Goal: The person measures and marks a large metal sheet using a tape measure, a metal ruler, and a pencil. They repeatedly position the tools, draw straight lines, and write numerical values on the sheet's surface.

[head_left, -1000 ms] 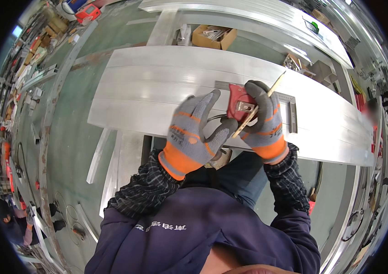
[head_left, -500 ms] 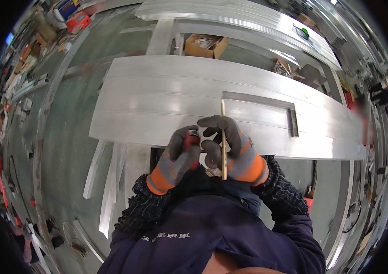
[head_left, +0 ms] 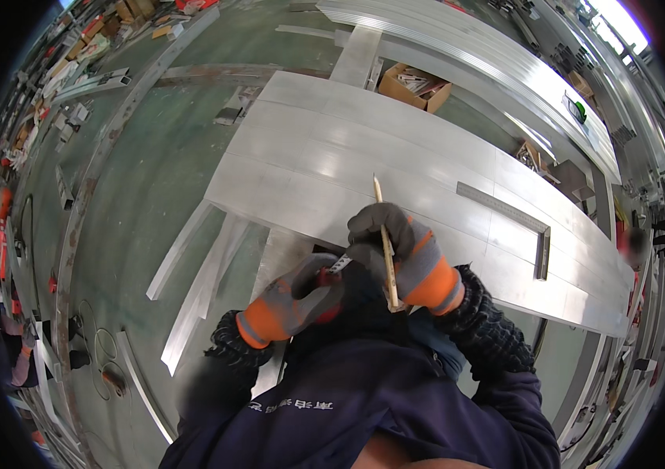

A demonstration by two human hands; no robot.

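My left hand [head_left: 293, 295], in a grey and orange work glove, is closed round a red tape measure [head_left: 328, 315], largely hidden by the fingers. A short length of pale tape blade [head_left: 340, 263] sticks out toward my right hand [head_left: 414, 254]. That hand, gloved alike, grips a long light-wood pencil [head_left: 389, 272], its pointed end up and away from me. My right fingers are close to the blade's end; whether they touch it I cannot tell. Both hands are at the near edge of a wide silvery metal panel [head_left: 301, 148]. A metal try square [head_left: 504, 207] lies on the panel, right of my hands.
Beyond the panel stand a cardboard box [head_left: 418, 87] of small parts and a stack of long metal profiles [head_left: 457, 39]. Metal strips [head_left: 206, 273] slope down at the panel's left. A long rail [head_left: 105, 144] crosses the green floor [head_left: 145, 156].
My view has turned, so the panel appears tilted down to the right. My left hand has moved lower, and a bit of tape blade now shows. The pencil leans more to the left.
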